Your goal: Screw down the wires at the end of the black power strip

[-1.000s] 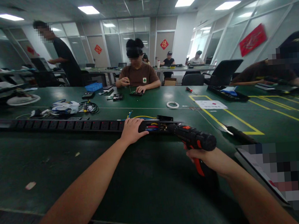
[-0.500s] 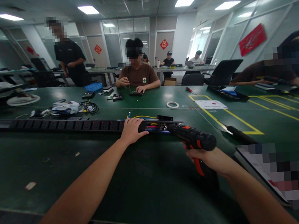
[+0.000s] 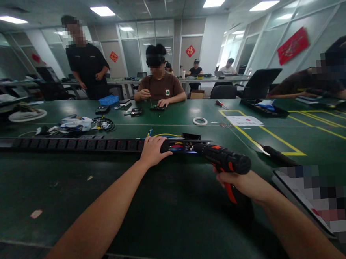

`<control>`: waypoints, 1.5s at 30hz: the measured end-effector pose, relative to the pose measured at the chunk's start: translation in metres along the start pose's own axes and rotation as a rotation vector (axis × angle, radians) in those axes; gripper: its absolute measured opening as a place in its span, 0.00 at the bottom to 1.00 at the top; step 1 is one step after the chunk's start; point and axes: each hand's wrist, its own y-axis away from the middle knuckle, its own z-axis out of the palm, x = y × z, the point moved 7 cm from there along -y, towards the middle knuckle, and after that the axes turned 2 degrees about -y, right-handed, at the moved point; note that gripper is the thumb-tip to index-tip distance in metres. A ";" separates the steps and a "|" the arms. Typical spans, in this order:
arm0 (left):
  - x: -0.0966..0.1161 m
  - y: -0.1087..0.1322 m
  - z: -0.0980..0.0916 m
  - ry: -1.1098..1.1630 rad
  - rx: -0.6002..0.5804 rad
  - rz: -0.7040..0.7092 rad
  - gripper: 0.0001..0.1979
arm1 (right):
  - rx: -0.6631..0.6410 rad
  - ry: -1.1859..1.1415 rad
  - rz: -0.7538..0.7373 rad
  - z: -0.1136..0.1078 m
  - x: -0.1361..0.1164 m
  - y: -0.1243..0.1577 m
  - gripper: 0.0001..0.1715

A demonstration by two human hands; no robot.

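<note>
A long black power strip (image 3: 73,144) lies across the green table (image 3: 166,209). Its right end (image 3: 178,145) is open and shows red, blue and yellow wires. My left hand (image 3: 153,150) rests on the strip just left of that open end, fingers curled over it. My right hand (image 3: 244,183) grips the handle of a black and orange electric screwdriver (image 3: 225,160), whose tip points into the open end.
A person sits across the table working on small parts (image 3: 158,108); another stands at back left. A person's arm (image 3: 300,85) leans in at right. Cables and white items (image 3: 80,123), a blue bin (image 3: 108,100), a tape roll (image 3: 200,121), a black tool (image 3: 277,155).
My hands and the screwdriver have stayed put. The standing person at back left has walked to the right and turned toward the table.
</note>
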 end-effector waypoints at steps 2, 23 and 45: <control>0.001 0.000 0.000 0.000 -0.001 -0.005 0.32 | -0.006 0.000 -0.016 0.000 0.000 -0.001 0.14; -0.002 0.000 0.002 -0.005 0.006 0.007 0.33 | 0.014 -0.002 0.006 0.001 0.004 0.000 0.20; -0.001 -0.001 0.002 -0.009 0.000 0.001 0.33 | -0.009 -0.012 -0.018 0.000 0.002 -0.003 0.15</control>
